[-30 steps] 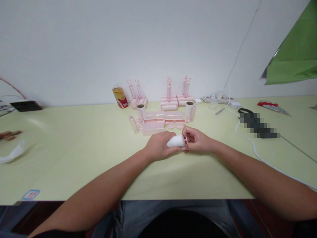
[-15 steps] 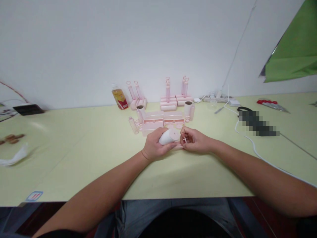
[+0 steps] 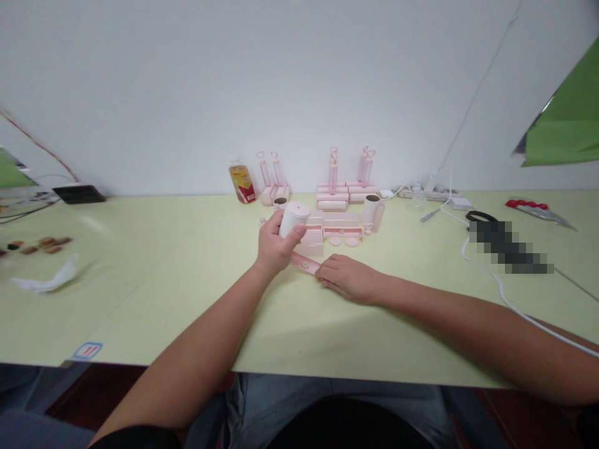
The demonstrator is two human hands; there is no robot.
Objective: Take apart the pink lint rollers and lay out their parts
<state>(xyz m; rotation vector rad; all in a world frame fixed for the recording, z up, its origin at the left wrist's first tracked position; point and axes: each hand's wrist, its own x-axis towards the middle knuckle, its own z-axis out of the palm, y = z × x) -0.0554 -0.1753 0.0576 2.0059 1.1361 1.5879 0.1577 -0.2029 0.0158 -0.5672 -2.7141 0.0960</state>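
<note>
My left hand (image 3: 272, 248) is wrapped round a white lint-roller roll (image 3: 292, 223), tilted, with a pink cap on its upper end. My right hand (image 3: 344, 276) has its fingers closed together over the right end of a long pink shell piece (image 3: 306, 264), which lies low over the table just right of the left hand. A small round detail shows in the middle of that piece. Beyond the hands are an open pink case (image 3: 344, 232) and two round pink discs (image 3: 351, 242). My right fingertips are partly hidden.
Another roll (image 3: 371, 211) stands upright at the right of the cases. Behind are pink cylinders (image 3: 332, 204) and heart-topped handles (image 3: 333, 174). A drink bottle (image 3: 242, 182) stands by the wall. On the right lie a white cable (image 3: 510, 305) and a red-handled tool (image 3: 528, 204).
My left hand has moved left and up with the roll, tilting its capped end upward. My right hand has turned palm-down and come onto the pink piece. The view has shifted slightly left.
</note>
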